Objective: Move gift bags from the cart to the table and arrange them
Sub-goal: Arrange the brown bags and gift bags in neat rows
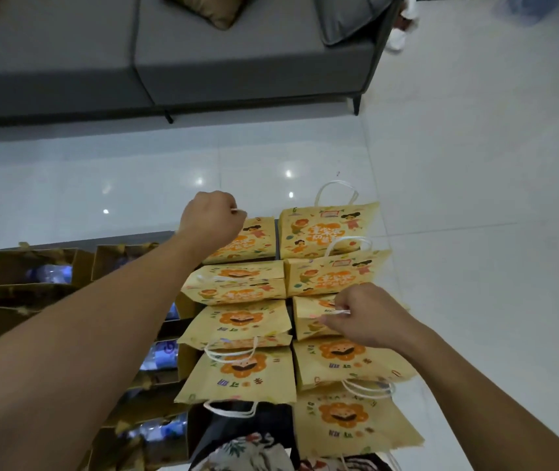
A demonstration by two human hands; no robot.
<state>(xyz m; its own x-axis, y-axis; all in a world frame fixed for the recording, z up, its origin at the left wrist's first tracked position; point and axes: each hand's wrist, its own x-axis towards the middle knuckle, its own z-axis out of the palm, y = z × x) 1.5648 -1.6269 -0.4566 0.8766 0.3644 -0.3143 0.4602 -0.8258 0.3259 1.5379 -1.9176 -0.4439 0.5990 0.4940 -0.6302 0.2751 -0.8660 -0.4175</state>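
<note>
Two hands on gift-bag handles, yellow bags in two columns.

Head view: the left hand [212, 215] has its fingers curled tight on a white cord handle [239, 211] of the far-left yellow gift bag [247, 243], at the far end of the dark desk [155, 237]. The right hand [370, 316] pinches the white handle [337, 312] of the third bag in the right column [308, 321]. The printed yellow bags [240, 375] lie flat and overlapping in two columns toward the desk's right edge, so their contents are hidden. To their left stand open gold bags [33, 266], upright, each showing blue-and-white packets [48, 273] inside. Beyond the desk sits a grey sofa [237, 62] on a white tiled floor [475, 164].
</note>
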